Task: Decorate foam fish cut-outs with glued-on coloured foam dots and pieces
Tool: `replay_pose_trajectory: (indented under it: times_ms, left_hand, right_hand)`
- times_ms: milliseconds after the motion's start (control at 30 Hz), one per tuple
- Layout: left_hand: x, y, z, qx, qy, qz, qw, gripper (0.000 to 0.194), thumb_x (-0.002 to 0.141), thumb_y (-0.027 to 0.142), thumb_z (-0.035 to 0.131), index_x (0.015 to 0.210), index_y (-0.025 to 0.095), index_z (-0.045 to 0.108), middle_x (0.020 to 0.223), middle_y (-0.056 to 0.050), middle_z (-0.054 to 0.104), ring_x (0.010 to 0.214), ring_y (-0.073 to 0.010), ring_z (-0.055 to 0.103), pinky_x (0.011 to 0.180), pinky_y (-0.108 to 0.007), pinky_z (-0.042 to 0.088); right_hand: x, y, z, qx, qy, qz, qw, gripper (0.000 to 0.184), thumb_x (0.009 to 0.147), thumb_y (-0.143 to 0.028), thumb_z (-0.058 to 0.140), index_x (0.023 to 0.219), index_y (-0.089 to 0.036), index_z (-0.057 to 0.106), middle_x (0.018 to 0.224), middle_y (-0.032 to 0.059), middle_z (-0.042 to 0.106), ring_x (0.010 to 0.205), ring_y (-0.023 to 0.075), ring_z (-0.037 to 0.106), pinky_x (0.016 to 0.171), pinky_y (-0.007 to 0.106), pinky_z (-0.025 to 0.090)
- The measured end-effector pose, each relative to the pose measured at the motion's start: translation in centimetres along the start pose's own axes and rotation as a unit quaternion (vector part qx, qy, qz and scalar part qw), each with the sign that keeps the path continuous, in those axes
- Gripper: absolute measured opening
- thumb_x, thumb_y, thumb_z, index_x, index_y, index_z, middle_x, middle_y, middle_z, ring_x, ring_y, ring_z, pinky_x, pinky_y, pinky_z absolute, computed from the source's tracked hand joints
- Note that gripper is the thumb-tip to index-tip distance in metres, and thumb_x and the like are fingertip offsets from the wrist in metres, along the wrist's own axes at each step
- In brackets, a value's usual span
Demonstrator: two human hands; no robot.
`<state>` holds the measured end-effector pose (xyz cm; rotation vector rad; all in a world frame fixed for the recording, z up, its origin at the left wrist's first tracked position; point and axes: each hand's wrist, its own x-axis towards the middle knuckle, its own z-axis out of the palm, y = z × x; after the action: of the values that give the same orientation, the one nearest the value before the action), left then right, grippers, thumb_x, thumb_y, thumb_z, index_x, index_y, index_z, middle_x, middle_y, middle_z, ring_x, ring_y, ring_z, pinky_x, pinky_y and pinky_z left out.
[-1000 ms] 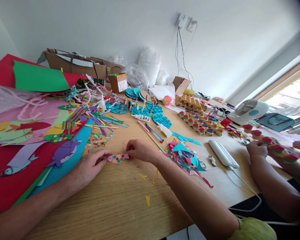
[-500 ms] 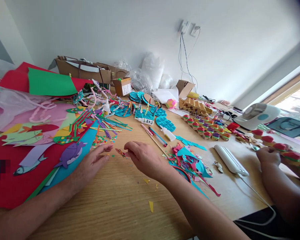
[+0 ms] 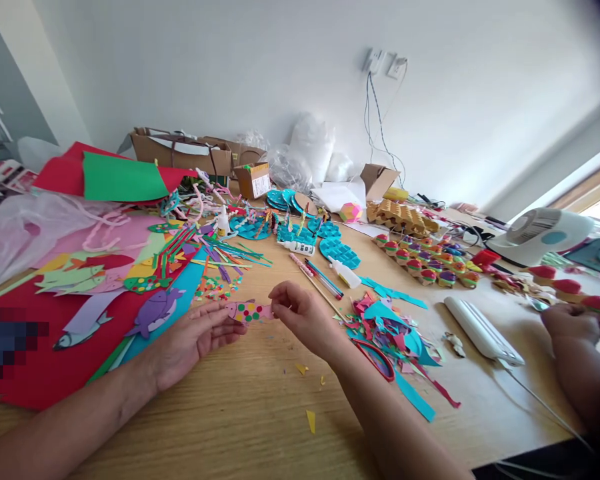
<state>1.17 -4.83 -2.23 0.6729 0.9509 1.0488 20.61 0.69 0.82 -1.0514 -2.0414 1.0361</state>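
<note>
left hand (image 3: 200, 337): bare, slender, long fingers (image 3: 214, 315) | left forearm (image 3: 100, 400): bare, smooth, tapering to wrist, above table's (image 3: 230, 427) near left part | right hand (image 3: 305, 323): bare, rounded knuckles, slim wrist | right forearm (image 3: 375, 400): bare, slim, widening towards table's near edge

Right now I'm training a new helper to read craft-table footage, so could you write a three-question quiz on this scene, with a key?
1. Multiple choice: what is between the left hand and the right hand?
A) a glue bottle
B) a pink paper fish
C) an egg carton
2. True or false: the purple cutout lies to the left of that fish.
3. Short answer: which three colours are the dots on the fish?

Key: 1. B; 2. true; 3. red, yellow and green.
</note>
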Motion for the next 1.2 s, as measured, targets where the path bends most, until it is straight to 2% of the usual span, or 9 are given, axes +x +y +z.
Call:
replay_pose_trajectory:
  times_ms: [167,300,367,500,633,733,833,1000,1200]
  left_hand:
    - [-0.1,-0.4,0.6,0.101,0.014,-0.005,0.995,0.026,0.077,0.031,0.06,0.097,0.015,0.057,0.082,-0.006,0.068,0.074,-0.014,0.063,0.066,-0.022,0.047]
    - [0.1,-0.5,0.5,0.215,0.002,0.002,0.977,0.04,0.078,0.033,0.054,0.112,0.013,0.05,0.09,-0.007,0.065,0.078,-0.0155,0.061,0.066,-0.024,0.047]
    - [0.3,-0.6,0.1,0.29,0.005,0.016,0.957,0.044,0.079,0.033,0.05,0.116,0.011,0.046,0.079,-0.004,0.064,0.069,-0.0155,0.06,0.058,-0.025,0.047]
    - [0.6,-0.4,-0.6,0.489,0.015,0.088,0.868,0.038,0.078,0.032,0.043,0.111,0.014,0.051,0.061,0.001,0.058,0.053,-0.0158,0.055,0.045,-0.025,0.042]
    - [0.5,-0.3,-0.8,0.61,0.003,0.243,0.755,0.022,0.075,0.017,0.04,0.082,0.019,0.06,0.083,-0.004,0.064,0.079,-0.0181,0.059,0.07,-0.027,0.046]
    - [0.1,-0.7,-0.8,0.638,-0.051,0.301,0.707,0.031,0.074,0.006,0.032,0.08,0.019,0.06,0.085,-0.003,0.062,0.084,-0.0157,0.058,0.073,-0.025,0.045]
    - [-0.1,-1.1,-0.6,0.65,-0.081,0.313,0.687,0.04,0.068,-0.001,0.029,0.083,0.02,0.06,0.085,-0.002,0.062,0.083,-0.0138,0.059,0.073,-0.023,0.045]
    - [-0.1,-1.1,-0.4,0.665,-0.078,0.328,0.666,0.041,0.065,-0.003,0.03,0.081,0.019,0.06,0.081,-0.002,0.064,0.08,-0.014,0.06,0.071,-0.022,0.046]
    - [0.0,-1.2,-0.5,0.67,-0.071,0.333,0.66,0.039,0.066,-0.004,0.03,0.08,0.018,0.06,0.08,-0.003,0.064,0.08,-0.0139,0.06,0.072,-0.023,0.046]
  right_hand:
    - [0.3,2.2,0.7,0.015,-0.043,0.105,0.993,0.016,0.066,-0.005,0.047,0.076,-0.017,0.051,0.062,-0.0034,0.055,0.054,0.0085,0.051,0.048,0.019,0.037]
    - [0.2,3.0,0.7,-0.087,-0.081,0.107,0.987,0.018,0.066,-0.007,0.049,0.081,-0.016,0.055,0.061,-0.004,0.054,0.053,0.0075,0.048,0.046,0.018,0.033]
    - [0.1,3.0,0.7,-0.131,-0.095,0.101,0.982,0.017,0.067,-0.008,0.05,0.08,-0.016,0.058,0.061,-0.0038,0.055,0.054,0.0078,0.048,0.048,0.018,0.033]
    - [0.0,2.6,0.5,-0.172,-0.094,0.094,0.976,0.012,0.066,-0.009,0.054,0.072,-0.016,0.062,0.068,-0.0004,0.058,0.064,0.0106,0.05,0.059,0.021,0.036]
    - [-0.2,1.9,0.2,-0.212,-0.067,0.089,0.971,0.021,0.07,-0.006,0.048,0.078,-0.016,0.064,0.084,0.0047,0.058,0.075,0.0129,0.051,0.069,0.024,0.037]
    - [-0.3,1.3,0.1,-0.224,-0.073,0.055,0.97,0.024,0.072,-0.007,0.045,0.082,-0.016,0.065,0.084,0.0045,0.059,0.075,0.0123,0.053,0.068,0.022,0.037]
    - [-0.5,0.8,0.3,-0.222,-0.101,0.029,0.969,0.022,0.072,-0.01,0.046,0.08,-0.016,0.066,0.08,0.0038,0.06,0.073,0.0118,0.053,0.067,0.021,0.037]
    - [-0.6,0.6,1.1,-0.248,-0.119,0.026,0.961,0.022,0.072,-0.012,0.046,0.077,-0.016,0.067,0.079,0.0042,0.062,0.071,0.0121,0.054,0.064,0.021,0.037]
    - [-0.4,0.8,1.5,-0.259,-0.121,0.043,0.957,0.025,0.07,-0.009,0.045,0.078,-0.016,0.068,0.08,0.0045,0.063,0.075,0.0123,0.056,0.067,0.02,0.038]
